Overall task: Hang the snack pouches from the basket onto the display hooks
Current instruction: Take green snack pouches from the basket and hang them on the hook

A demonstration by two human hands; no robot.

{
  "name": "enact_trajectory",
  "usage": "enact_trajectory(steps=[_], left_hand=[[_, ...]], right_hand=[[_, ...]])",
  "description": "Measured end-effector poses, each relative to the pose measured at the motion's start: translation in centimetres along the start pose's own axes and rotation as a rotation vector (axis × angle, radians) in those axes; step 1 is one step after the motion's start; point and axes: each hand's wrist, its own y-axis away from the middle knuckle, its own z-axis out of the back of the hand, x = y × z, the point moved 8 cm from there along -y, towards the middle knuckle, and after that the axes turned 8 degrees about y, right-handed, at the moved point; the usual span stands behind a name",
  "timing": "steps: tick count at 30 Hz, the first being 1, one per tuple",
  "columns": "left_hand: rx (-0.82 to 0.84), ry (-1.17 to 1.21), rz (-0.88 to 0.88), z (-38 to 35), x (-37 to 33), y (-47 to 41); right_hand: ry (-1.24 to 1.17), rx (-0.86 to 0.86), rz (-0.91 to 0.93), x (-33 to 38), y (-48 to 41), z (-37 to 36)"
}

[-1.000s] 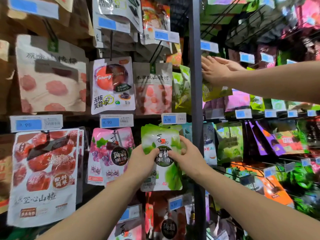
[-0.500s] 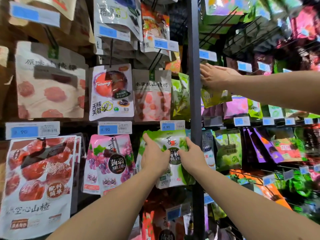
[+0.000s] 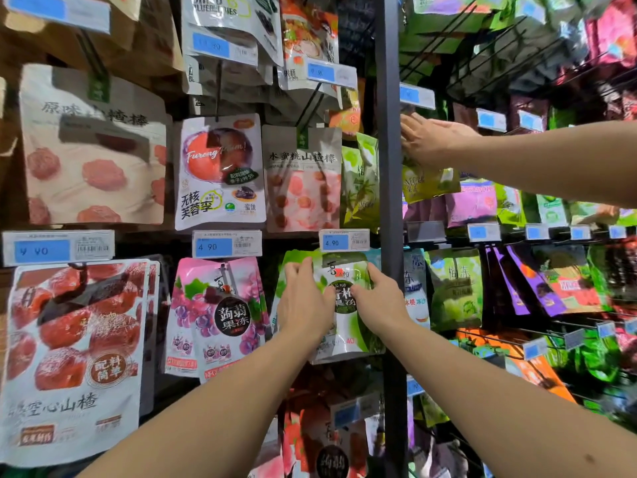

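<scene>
Head view: both hands are on the green pouch (image 3: 344,305), the left hand (image 3: 303,301) pinching its left edge and the right hand (image 3: 377,301) gripping its right side, right up under the 4.90 price tag (image 3: 344,240). The pink grape pouch (image 3: 217,315) hangs just beside on the left; the dark upright post (image 3: 389,201) crowds the right. Above right, another person's hand (image 3: 431,139) presses a yellow-green pouch (image 3: 427,182). The hook itself is hidden.
</scene>
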Motion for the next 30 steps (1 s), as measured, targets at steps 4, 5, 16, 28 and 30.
enact_trajectory(steps=[4,5,16,28,30], left_hand=[[0.014,-0.043,0.035,-0.6,0.7,-0.3],[0.015,-0.056,0.046,-0.7,1.0,-0.3],[-0.108,0.043,0.076,-1.3,3.6,0.8],[0.156,0.308,0.392,-4.0,9.3,0.2],[0.172,0.295,0.399,-4.2,9.6,-0.3]], right_hand=[[0.055,0.038,-0.041,-0.6,-0.8,-1.1],[0.060,0.047,-0.052,-0.9,-0.9,-1.4],[0.133,-0.046,0.011,-1.1,-1.4,-3.9],[-0.144,0.195,-0.203,-7.8,-1.8,-7.9],[-0.216,0.213,-0.191,-9.2,-3.0,-9.1]])
